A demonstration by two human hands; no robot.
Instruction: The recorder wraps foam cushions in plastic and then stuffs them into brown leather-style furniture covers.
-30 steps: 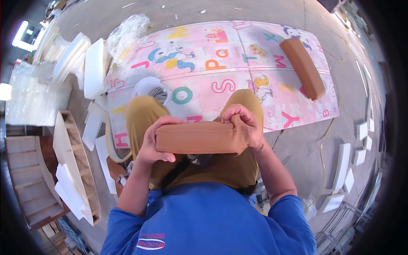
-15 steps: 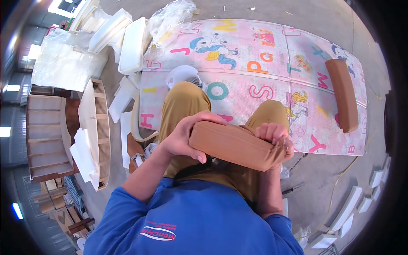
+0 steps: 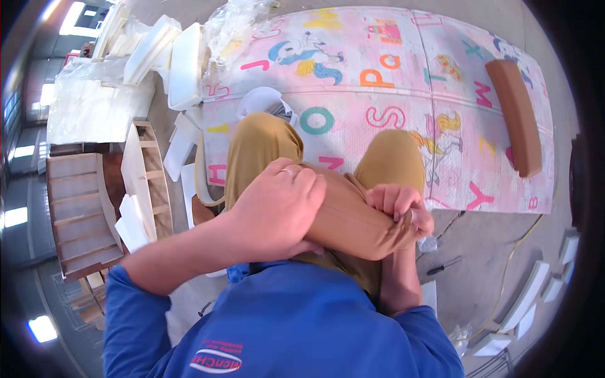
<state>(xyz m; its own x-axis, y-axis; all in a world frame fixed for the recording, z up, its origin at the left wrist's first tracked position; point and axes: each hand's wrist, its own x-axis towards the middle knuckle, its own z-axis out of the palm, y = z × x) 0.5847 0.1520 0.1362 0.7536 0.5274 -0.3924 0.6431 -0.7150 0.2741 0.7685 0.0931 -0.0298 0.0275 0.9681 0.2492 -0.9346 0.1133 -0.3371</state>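
A long brown padded block (image 3: 343, 217) with a stitched leather-like cover lies across my lap, tilted down toward the right. My left hand (image 3: 277, 205) is closed over its left end, knuckles up and thumb on the near side, hiding that end. At the other end my right hand (image 3: 400, 205) pinches the loose, wrinkled edge of the cover, fingers curled. A second brown padded block (image 3: 515, 120), slightly curved, rests on the pink patterned mat (image 3: 343, 148) at the right.
White foam pieces (image 3: 186, 66) and clear plastic wrap stand at the back left, near wooden frames (image 3: 82, 208). A white roll-like object (image 3: 261, 101) sits beside my left knee. On the floor at right are a screwdriver (image 3: 441, 268), a yellow cord (image 3: 507, 252) and white strips (image 3: 528, 296).
My left hand has shifted from cupping the block's left end to closing over its top, with the forearm now raised outward. The right hand keeps its pinch on the cover.
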